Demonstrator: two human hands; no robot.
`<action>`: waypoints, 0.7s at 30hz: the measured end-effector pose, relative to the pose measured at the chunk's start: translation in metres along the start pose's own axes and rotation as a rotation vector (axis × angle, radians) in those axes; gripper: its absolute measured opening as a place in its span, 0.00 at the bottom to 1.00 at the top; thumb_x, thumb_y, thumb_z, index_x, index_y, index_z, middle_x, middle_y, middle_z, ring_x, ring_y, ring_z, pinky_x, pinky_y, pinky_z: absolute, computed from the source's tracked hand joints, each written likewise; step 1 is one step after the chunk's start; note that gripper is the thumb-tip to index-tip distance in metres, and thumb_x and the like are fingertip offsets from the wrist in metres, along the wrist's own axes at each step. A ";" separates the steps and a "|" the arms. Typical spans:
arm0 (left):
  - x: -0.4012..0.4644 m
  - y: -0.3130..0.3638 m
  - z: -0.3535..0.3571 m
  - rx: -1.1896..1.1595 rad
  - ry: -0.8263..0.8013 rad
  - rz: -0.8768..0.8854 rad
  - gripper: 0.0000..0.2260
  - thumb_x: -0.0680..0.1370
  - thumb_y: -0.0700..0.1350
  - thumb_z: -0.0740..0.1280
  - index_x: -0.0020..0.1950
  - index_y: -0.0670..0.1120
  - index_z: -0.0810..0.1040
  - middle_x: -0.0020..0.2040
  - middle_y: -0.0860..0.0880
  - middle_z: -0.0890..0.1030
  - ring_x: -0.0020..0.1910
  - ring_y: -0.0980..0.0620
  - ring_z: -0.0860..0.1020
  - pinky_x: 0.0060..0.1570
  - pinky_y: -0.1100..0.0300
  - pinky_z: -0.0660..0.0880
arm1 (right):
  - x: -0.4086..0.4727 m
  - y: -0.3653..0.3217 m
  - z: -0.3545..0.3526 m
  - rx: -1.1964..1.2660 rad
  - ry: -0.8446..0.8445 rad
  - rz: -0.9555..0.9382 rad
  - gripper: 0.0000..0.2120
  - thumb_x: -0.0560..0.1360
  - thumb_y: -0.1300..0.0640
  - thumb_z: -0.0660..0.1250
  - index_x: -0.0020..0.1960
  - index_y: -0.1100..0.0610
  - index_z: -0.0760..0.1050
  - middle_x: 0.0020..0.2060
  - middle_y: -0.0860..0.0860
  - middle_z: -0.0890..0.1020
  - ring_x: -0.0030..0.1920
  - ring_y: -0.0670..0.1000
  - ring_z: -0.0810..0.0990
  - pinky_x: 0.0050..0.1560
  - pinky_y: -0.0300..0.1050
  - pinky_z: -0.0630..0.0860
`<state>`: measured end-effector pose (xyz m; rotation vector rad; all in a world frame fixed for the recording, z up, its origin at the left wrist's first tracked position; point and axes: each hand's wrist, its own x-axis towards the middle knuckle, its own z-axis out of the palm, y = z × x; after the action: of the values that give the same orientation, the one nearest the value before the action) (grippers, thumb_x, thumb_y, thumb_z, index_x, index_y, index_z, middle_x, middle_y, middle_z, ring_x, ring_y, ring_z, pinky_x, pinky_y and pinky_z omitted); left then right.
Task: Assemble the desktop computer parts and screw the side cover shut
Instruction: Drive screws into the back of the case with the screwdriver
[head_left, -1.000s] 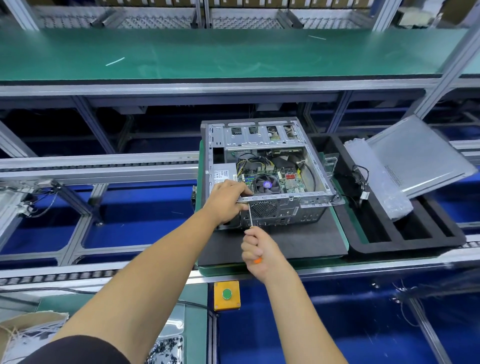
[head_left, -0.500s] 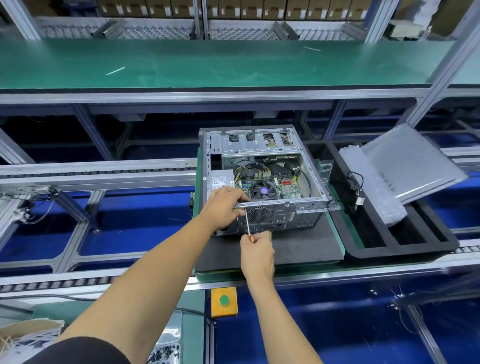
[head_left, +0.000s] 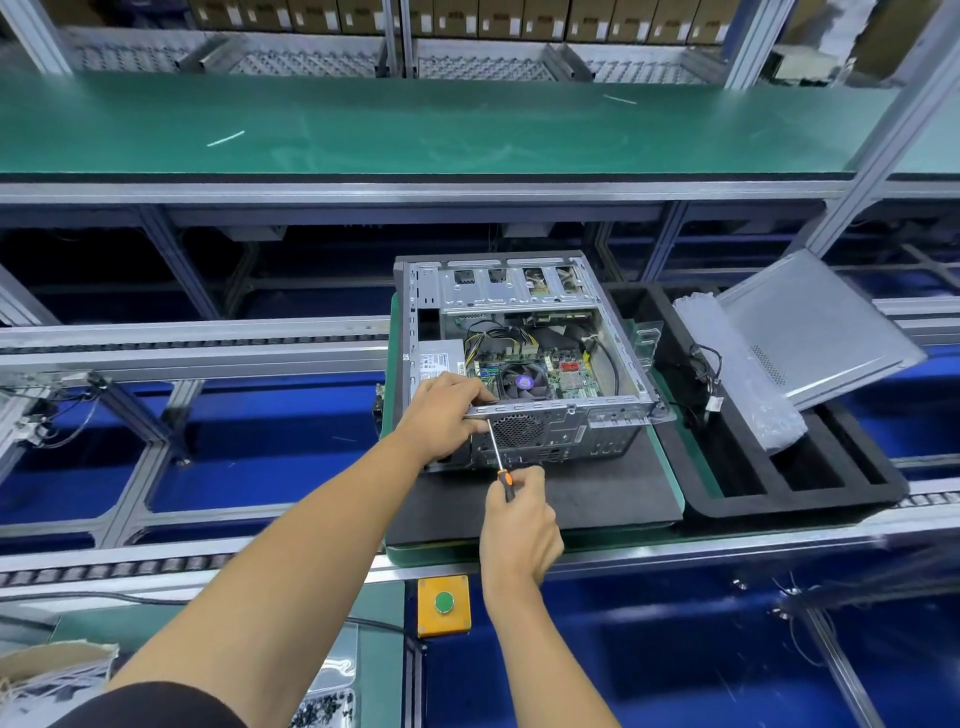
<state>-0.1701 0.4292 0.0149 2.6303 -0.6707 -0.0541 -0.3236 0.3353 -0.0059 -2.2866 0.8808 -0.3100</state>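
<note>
An open desktop case (head_left: 566, 410) lies on its side on a black mat (head_left: 571, 499), its motherboard and fan exposed. My left hand (head_left: 444, 415) grips the near left corner of the case's rear frame. My right hand (head_left: 519, 525) holds a screwdriver (head_left: 500, 457) with an orange and black handle; its thin shaft points up to the rear panel right beside my left fingers. The grey side cover (head_left: 821, 332) leans on the black foam tray to the right.
The black foam tray (head_left: 810, 493) holds a plastic bag (head_left: 743, 374) and a cable (head_left: 704, 369). A yellow box with a green button (head_left: 444, 604) sits on the conveyor's near rail. A green shelf (head_left: 415, 124) runs above. Small screws (head_left: 324, 709) lie at the bottom left.
My right hand has dropped back a little toward me, showing more of the screwdriver handle. The left hand keeps its grip on the case corner. My view has tilted slightly upward.
</note>
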 end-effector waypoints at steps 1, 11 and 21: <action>0.000 0.000 0.000 -0.001 -0.001 -0.001 0.18 0.76 0.52 0.74 0.64 0.57 0.76 0.63 0.57 0.77 0.67 0.55 0.68 0.64 0.59 0.57 | -0.003 -0.002 0.001 0.054 -0.039 0.009 0.08 0.79 0.49 0.65 0.49 0.49 0.66 0.29 0.44 0.75 0.29 0.53 0.75 0.29 0.46 0.61; 0.001 -0.001 0.001 -0.036 0.000 -0.006 0.17 0.75 0.52 0.75 0.62 0.58 0.76 0.61 0.57 0.77 0.66 0.55 0.68 0.65 0.60 0.56 | 0.001 -0.017 -0.003 1.074 -0.444 0.806 0.05 0.73 0.61 0.70 0.40 0.59 0.76 0.26 0.49 0.74 0.21 0.46 0.66 0.20 0.37 0.56; 0.001 -0.002 0.002 -0.027 0.003 -0.011 0.17 0.76 0.51 0.75 0.62 0.58 0.76 0.61 0.58 0.76 0.66 0.55 0.68 0.67 0.58 0.57 | -0.007 -0.016 0.002 0.263 -0.057 0.215 0.13 0.75 0.56 0.67 0.39 0.52 0.64 0.29 0.48 0.77 0.31 0.51 0.75 0.28 0.43 0.63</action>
<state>-0.1685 0.4290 0.0122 2.6076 -0.6503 -0.0619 -0.3201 0.3501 0.0027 -1.9320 0.9850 -0.2482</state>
